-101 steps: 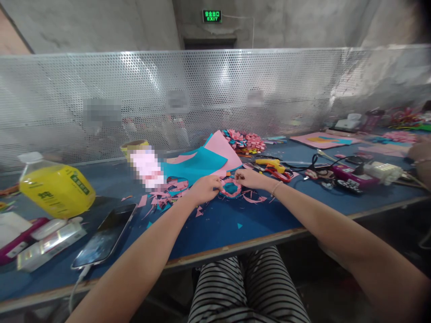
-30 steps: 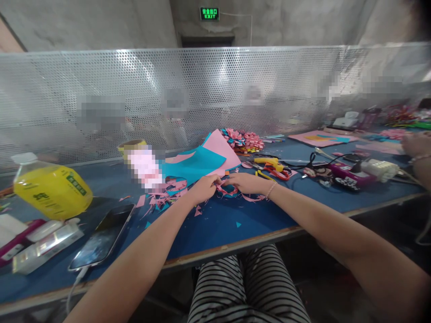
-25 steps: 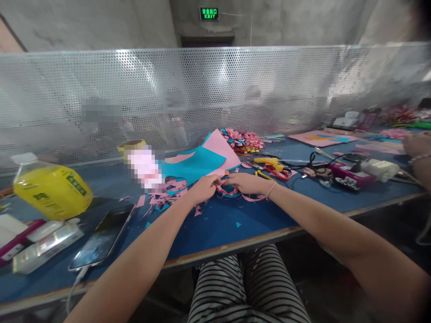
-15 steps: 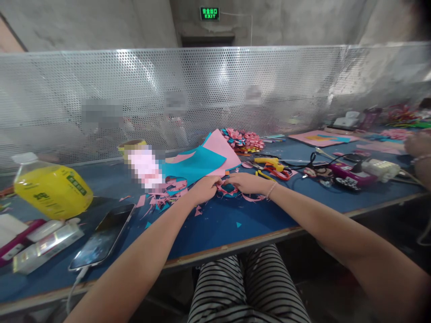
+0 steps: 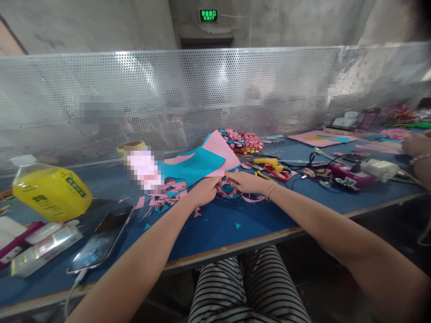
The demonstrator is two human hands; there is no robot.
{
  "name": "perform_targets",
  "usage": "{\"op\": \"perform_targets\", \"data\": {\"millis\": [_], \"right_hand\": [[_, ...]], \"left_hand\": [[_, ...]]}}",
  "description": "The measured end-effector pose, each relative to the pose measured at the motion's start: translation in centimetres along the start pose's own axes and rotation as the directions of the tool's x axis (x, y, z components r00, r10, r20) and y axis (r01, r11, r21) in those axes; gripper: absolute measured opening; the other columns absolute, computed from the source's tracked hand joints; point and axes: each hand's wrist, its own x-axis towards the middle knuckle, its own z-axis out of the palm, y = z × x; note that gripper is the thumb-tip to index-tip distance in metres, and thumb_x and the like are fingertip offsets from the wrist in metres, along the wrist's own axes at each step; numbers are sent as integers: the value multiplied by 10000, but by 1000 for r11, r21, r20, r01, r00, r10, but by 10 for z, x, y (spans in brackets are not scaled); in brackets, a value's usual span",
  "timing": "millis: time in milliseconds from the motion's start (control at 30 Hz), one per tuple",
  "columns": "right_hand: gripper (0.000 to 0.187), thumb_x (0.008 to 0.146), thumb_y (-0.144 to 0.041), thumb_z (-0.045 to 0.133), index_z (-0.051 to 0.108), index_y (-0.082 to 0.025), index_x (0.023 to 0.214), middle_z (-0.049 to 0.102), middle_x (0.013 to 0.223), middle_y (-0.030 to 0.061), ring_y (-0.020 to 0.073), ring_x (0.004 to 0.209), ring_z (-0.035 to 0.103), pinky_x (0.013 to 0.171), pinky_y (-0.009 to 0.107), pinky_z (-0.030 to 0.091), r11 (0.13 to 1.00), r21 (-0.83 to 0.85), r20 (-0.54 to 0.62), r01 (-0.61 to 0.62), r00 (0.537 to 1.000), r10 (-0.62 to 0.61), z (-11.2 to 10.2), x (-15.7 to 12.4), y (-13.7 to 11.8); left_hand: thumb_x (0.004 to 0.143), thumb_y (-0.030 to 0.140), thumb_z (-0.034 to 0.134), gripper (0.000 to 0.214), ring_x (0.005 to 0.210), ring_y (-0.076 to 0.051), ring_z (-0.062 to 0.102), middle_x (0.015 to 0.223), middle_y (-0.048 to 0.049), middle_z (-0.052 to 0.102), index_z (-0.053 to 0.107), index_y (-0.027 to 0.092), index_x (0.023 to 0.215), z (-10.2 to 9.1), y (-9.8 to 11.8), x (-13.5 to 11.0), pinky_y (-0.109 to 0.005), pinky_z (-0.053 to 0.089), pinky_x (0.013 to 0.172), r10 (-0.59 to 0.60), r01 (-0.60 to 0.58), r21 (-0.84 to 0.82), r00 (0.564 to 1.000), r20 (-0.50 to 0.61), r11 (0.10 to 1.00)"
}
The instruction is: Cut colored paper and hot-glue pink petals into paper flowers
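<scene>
A small ring of fringed pink and blue craft sheet [image 5: 227, 191] lies on the blue table in front of me. My left hand [image 5: 206, 191] is closed at the ring's upper left edge, thumb and fingers pinched on it. At its upper right edge my right hand [image 5: 245, 183] pinches too, its fingertips bent down beside a small orange piece. The exact strip between the fingertips is too small to make out. Just behind the hands lie a blue sheet [image 5: 197, 164] and a pink sheet [image 5: 220, 150].
Pink and blue scraps [image 5: 166, 197] litter the table left of my hands. To the right are a yellow glue gun [image 5: 269, 162], red-handled scissors [image 5: 283, 174] and cables. A yellow bottle [image 5: 50, 190] and charging phone [image 5: 103, 237] stand left. Finished fringed flowers [image 5: 247, 142] sit behind. A co-worker's hand [image 5: 417, 146] is far right.
My fingertips have drawn slightly apart at the ring's top, the right ones shifting a little to the right. The ring's middle shows more plainly now.
</scene>
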Motion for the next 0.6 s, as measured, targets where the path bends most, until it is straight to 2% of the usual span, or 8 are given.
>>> {"op": "perform_targets", "data": {"millis": [100,233,300,467,600], "right_hand": [[176,819,-137,430,534,-125,961,567,798,52,139,725,502,658,241,361,1000,10,-56,16,998,-15,-2,0,0],[188,837,-228,474,598,-122,930,560,883,82,135,755,504,702,249,383,996,-3,-131,94,987,-93,-7,8,0],[191,826,-225,501,621,-125,936,563,893,88,138,775,511,708,248,385,992,-44,-96,116,988,-120,-8,17,0],[184,815,-130,472,649,-83,802,594,833,111,141,738,524,665,249,365,958,-236,95,162,985,-143,-5,40,-9],[209,831,-106,437,645,-92,827,607,845,109,141,748,543,651,245,352,950,-281,122,136,987,-105,-2,42,-17]], "left_hand": [[657,40,345,342,912,-164,563,961,-40,630,553,189,884,0,0,0,-279,428,816,-54,51,-87,998,-26,995],[622,21,358,318,832,-141,585,874,-28,643,550,179,819,3,-5,2,-255,451,764,-112,89,-218,989,-95,972],[608,15,364,308,803,-137,593,848,-22,646,543,177,799,5,-8,3,-249,458,736,-128,90,-263,983,-131,960],[574,-20,356,316,790,-137,606,802,-10,659,528,177,751,4,-10,4,-240,459,719,-170,115,-311,973,-154,943],[582,-22,368,304,792,-146,607,797,-20,660,527,172,754,2,-10,4,-248,460,723,-204,147,-311,966,-161,939]]}}
